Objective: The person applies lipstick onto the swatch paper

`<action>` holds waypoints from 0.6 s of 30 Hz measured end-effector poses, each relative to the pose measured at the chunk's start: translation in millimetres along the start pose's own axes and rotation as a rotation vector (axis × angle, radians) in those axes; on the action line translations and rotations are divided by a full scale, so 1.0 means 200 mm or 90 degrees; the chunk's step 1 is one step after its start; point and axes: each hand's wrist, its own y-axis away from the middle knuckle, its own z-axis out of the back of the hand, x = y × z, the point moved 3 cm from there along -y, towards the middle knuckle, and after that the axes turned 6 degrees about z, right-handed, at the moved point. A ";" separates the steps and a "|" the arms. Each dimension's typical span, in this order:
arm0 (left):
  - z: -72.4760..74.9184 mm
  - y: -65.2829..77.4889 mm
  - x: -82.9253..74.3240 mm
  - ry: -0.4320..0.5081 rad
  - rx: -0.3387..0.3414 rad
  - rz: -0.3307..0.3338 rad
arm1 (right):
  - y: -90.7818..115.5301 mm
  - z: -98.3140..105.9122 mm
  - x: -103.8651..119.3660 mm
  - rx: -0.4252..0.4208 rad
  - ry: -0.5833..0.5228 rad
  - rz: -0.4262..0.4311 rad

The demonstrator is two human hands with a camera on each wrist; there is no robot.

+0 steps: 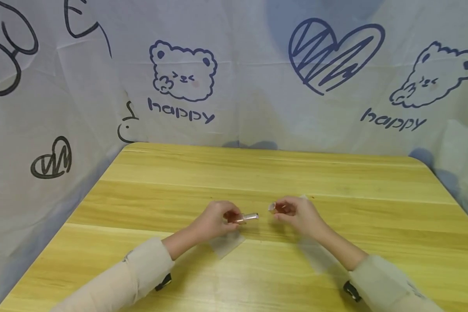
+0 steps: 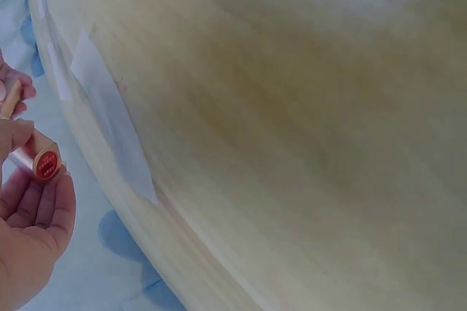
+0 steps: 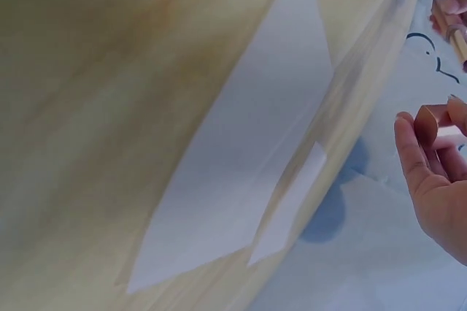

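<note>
Mid-table in the head view, my left hand (image 1: 212,222) pinches the body of an uncapped lipstick tube (image 1: 251,216). Its shiny inner sleeve points right. The round red label (image 2: 47,166) on the tube's base shows in the left wrist view. Across a small gap, my right hand (image 1: 303,216) holds the lipstick cap (image 1: 272,208) between thumb and fingers, its open end towards the tube. In the right wrist view the cap (image 3: 427,127) sits at the fingertips. Tube and cap are apart, both held above the table. Whether any lipstick is raised is too small to tell.
Pale paper pieces lie on the wooden table (image 1: 234,173): one sheet (image 1: 227,245) by the left hand, another (image 1: 316,255) under the right forearm. White cloth (image 1: 249,86) with drawn bears and hearts hangs behind the table. Black straps (image 1: 352,291) show at the cuffs.
</note>
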 end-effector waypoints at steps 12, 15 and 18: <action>-0.01 0.03 0.04 0.108 -0.043 0.101 | -0.11 -0.05 -0.04 -0.038 -0.019 -0.053; -0.02 0.04 0.04 0.136 -0.047 0.142 | -0.13 -0.07 -0.05 -0.045 -0.028 -0.073; -0.03 0.05 0.04 0.177 -0.048 0.183 | -0.15 -0.08 -0.07 -0.052 -0.049 -0.099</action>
